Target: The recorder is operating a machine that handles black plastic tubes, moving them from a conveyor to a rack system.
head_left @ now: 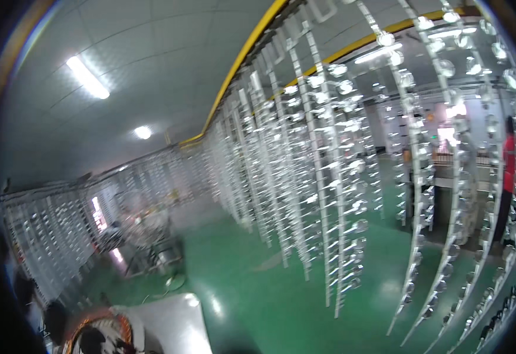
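Note:
Neither of my hands shows in the head view. Long pale hanging strips (pixel 329 194) come down from overhead, each lined with several shiny round silver pieces (pixel 352 206). More of these strips (pixel 423 236) hang in front on the right, their lower ends over the green floor. At the lower left edge stands a round container with an orange rim (pixel 127 330), partly cut off by the dark border. Dark shapes lie in it, too blurred to name.
A metal table (pixel 178 323) stands at the bottom left. Beyond it is a large fan (pixel 146 227). More strips (pixel 45 236) hang along the left. A yellow rail (pixel 240 62) runs overhead. A person in red (pixel 508 162) stands at the far right, behind strips. The floor (pixel 234 277) is green.

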Action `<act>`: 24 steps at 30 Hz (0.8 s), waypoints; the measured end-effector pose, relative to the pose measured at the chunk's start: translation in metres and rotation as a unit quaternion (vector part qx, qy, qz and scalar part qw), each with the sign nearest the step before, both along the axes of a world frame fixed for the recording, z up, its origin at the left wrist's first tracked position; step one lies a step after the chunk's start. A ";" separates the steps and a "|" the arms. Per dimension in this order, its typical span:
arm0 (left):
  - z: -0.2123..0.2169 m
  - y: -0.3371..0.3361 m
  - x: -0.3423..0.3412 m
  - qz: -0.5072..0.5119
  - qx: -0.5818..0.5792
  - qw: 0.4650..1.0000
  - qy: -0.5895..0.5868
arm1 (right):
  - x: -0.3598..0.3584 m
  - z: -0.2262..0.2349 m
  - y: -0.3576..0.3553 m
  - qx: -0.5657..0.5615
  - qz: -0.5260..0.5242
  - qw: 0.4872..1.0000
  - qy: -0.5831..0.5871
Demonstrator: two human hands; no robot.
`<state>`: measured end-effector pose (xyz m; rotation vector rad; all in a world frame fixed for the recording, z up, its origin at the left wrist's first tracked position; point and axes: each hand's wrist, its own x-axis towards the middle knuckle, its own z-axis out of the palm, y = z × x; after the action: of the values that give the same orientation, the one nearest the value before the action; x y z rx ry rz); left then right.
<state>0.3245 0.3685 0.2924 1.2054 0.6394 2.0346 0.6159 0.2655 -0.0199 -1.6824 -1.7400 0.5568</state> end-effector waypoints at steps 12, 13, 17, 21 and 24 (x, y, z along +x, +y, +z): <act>0.004 -0.131 0.282 -0.624 -0.029 0.767 0.144 | 0.030 0.068 -0.119 0.180 -0.223 0.877 0.387; 0.009 -0.146 0.299 -0.629 -0.033 0.762 0.154 | 0.037 0.064 -0.124 0.185 -0.231 0.872 0.389; 0.023 -0.189 0.377 -0.697 -0.002 0.695 0.175 | 0.072 0.048 -0.145 0.210 -0.258 0.856 0.395; 0.048 -0.210 0.465 -0.719 -0.005 0.674 0.168 | 0.109 0.036 -0.161 0.259 -0.244 0.869 0.343; 0.094 -0.219 0.504 -0.720 0.057 0.672 0.167 | 0.135 0.100 -0.178 0.123 -0.293 0.771 0.552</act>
<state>0.8286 0.1491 0.3862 1.4069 -0.3443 0.4799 0.7512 0.0879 0.0797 -1.1591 -0.3737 0.7452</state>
